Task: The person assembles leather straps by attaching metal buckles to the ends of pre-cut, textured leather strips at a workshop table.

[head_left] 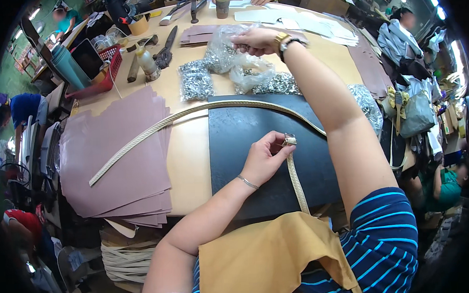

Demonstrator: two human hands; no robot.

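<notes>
My left hand (pixel 270 154) pinches a small metal buckle (pixel 289 140) between thumb and fingers, above the black board (pixel 244 125). A cream braided belt (pixel 297 183) hangs from the buckle toward my lap. Another length of braided strap (pixel 155 124) arches across the board and passes behind my right forearm; whether it joins the buckled length is hidden. Stretched to the far side, my right hand (pixel 264 42) has its fingers closed at the top of a clear plastic bag (pixel 222 55) of small shiny metal parts. More bags of metal parts (pixel 196 81) lie beside it.
Mauve sheets (pixel 114 151) are stacked at the left. Beyond them stand a glue bottle (pixel 148 64), a hammer (pixel 135 67), scissors (pixel 167 47) and a red basket (pixel 95 79). White paper patterns (pixel 302 23) lie at the far edge. Coiled cream strap (pixel 127 261) sits below the table. Other people work around.
</notes>
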